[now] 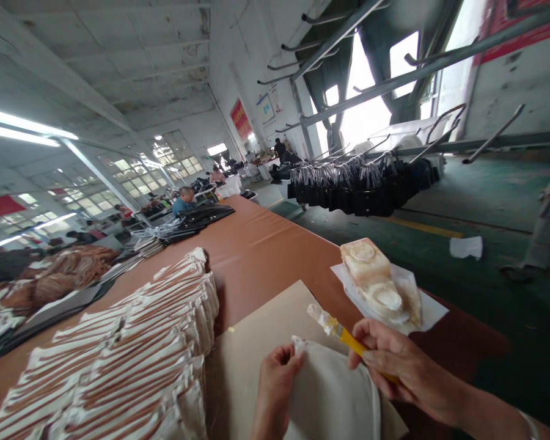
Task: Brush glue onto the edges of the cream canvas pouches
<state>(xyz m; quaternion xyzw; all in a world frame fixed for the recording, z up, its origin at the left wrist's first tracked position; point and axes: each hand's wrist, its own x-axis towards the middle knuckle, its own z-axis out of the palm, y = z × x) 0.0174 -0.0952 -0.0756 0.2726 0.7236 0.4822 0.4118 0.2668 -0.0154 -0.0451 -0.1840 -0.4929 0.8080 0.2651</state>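
Note:
My left hand (pixel 277 377) pinches the upper left corner of a pale fabric piece (pixel 332 391), which lies over a tan board (pixel 242 354). My right hand (pixel 396 363) is closed around the yellow handle of a glue brush (pixel 346 338). White paste coats the bristles, which point up and left above the far edge of the piece, apart from it. Just beyond my right hand stand paste-smeared containers (pixel 371 272) on a white sheet (pixel 433 311). The lower edge of the fabric piece runs out of view.
Overlapping rows of cream and brown pieces (pixel 132 342) cover the left of the brown table (pixel 252 238). Black pieces (pixel 197 217) lie farther along it. Right of the table, a metal rack (pixel 371 95) with protruding hooks holds black items (pixel 362 189). A person (pixel 183 200) sits farther back.

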